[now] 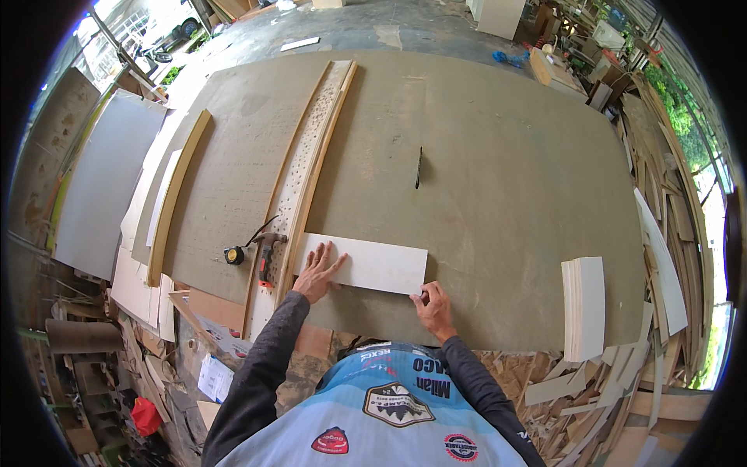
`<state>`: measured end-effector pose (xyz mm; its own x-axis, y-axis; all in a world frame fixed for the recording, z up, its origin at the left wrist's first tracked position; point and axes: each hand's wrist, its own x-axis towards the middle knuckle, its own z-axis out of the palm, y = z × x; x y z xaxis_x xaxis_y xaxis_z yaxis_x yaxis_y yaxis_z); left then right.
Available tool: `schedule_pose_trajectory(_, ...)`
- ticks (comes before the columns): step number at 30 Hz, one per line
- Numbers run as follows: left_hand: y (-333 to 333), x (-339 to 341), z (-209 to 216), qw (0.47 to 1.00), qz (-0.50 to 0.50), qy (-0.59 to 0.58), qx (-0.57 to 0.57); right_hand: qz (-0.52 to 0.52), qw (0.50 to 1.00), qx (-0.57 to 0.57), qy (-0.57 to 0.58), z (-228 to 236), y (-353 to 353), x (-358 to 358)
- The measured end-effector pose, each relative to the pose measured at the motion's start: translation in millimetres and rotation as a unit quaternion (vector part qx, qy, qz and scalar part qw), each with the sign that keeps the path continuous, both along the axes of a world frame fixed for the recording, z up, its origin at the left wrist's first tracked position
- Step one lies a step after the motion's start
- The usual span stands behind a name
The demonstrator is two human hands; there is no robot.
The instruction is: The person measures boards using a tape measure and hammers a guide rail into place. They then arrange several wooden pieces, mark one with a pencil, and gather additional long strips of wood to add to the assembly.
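Observation:
A white rectangular board (373,263) lies flat on the worktable (498,194), its left end against a long wood-edged strip (315,124) with a speckled white face. My left hand (317,276) presses on the board's left part, fingers spread. At the near right corner, my right hand (434,307) has its fingers curled and pinched on the board's edge; the fingertips are partly hidden. A hammer (268,257) with a red and black handle rests on the strip, left of my left hand. Beside it sits a yellow and black tape measure (233,254).
A thin dark pencil-like stick (419,167) lies farther out on the table. White boards (583,307) are stacked at the right edge, and a long wooden bar (179,198) lies on the left. Offcuts (576,397) litter the floor at the lower right.

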<state>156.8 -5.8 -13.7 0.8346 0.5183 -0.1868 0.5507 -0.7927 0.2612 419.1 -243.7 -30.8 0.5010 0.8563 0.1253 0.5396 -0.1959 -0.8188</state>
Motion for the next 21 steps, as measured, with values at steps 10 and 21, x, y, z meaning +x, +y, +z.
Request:
schedule_pose_trajectory(10,18.2,10.1,-2.8,0.999,0.003,-0.039,-0.010,-0.017,1.000,0.009,-0.008,-1.3,16.4,7.3)
schedule_pose_trajectory(21,24.6,-17.7,16.9,0.983,0.151,-0.087,0.056,0.023,0.998,-0.064,-0.012,8.1,26.4,26.5)
